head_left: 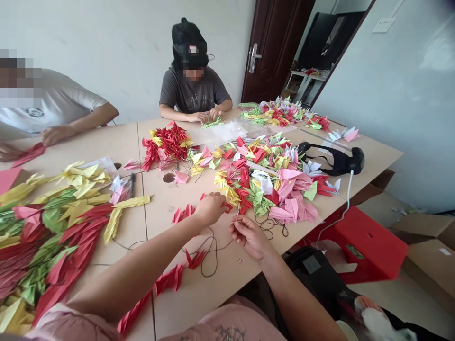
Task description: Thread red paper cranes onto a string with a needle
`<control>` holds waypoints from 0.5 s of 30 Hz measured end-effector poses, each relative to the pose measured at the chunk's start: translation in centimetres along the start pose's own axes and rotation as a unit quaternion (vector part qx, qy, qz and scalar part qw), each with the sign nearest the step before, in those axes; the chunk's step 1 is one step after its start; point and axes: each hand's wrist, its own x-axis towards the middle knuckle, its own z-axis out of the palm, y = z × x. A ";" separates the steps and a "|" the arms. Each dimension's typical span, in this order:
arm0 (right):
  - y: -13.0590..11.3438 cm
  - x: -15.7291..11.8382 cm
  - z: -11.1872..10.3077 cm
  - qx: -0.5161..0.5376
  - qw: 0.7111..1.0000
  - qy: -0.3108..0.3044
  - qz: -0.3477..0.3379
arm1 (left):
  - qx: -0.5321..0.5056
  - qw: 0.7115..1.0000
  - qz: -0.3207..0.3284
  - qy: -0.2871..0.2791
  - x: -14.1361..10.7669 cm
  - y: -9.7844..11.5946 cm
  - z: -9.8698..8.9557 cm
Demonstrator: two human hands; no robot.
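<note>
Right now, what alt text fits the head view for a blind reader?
The right hand pinches a thin needle-like thing; the left hand is at a red paper piece, beside a colourful paper heap on a table. Two other people handle paper nearby.

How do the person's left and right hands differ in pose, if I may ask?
The left hand shows its back; the right hand has its palm side partly up. The left hand curls at a red folded-paper piece, whereas the right hand pinches a thin needle-like item. Both are bare and above the table.
</note>
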 end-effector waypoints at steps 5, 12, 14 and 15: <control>-0.1 -0.6 1.3 -0.030 0.999 -0.034 -0.021 | -0.212 0.977 0.000 0.025 -4.4 -0.7 -3.0; -2.6 -2.5 6.9 -0.074 0.981 -0.180 -0.021 | -0.503 0.859 -0.015 0.088 -12.4 -2.2 -7.4; -3.6 -3.0 9.0 -0.088 0.965 -0.246 -0.021 | -0.553 0.826 -0.015 0.109 -14.1 -2.4 -8.2; -4.0 -3.3 9.9 -0.093 0.958 -0.270 -0.021 | -0.583 0.805 -0.010 0.114 -14.8 -2.5 -8.6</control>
